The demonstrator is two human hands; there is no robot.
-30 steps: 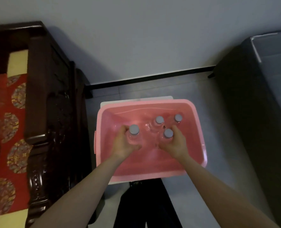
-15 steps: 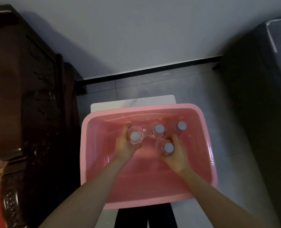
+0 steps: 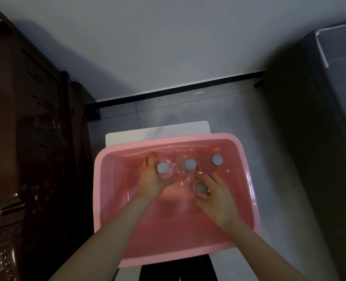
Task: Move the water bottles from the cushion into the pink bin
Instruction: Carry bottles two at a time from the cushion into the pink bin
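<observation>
Since a second ago my view has swung right, so the red cushion has nearly slid off the left edge, while both hands have stayed on their bottles inside the bin.

Nearest me, two bare forearms reach in over the bin [image 3: 104, 199], a smooth, glossy pink plastic tub with rounded corners and a rolled rim. My right hand [image 3: 216, 201] curls round the near bottle [image 3: 201, 187]; its fingers [image 3: 210, 177] wrap the clear shoulder beyond the cap and the thumb closes on the near side. My left hand [image 3: 150, 179] grips the left bottle [image 3: 163, 167] from its left, fingers [image 3: 147, 161] bent round the far side.

All four bottles stand upright on the bin floor, clear ribbed plastic with flat, round grey caps. The middle bottle [image 3: 189, 164] sits just beside the left one, and the far bottle [image 3: 217, 159] stands at the right of that row, both untouched.

Under the bin a white tabletop [image 3: 158, 130] shows past the far rim. Beyond lie a grey tiled floor [image 3: 188, 110], a black baseboard [image 3: 178, 91] and a plain pale wall [image 3: 168, 47]. Dark carved wooden furniture [image 3: 26, 118] flanks the left.
</observation>
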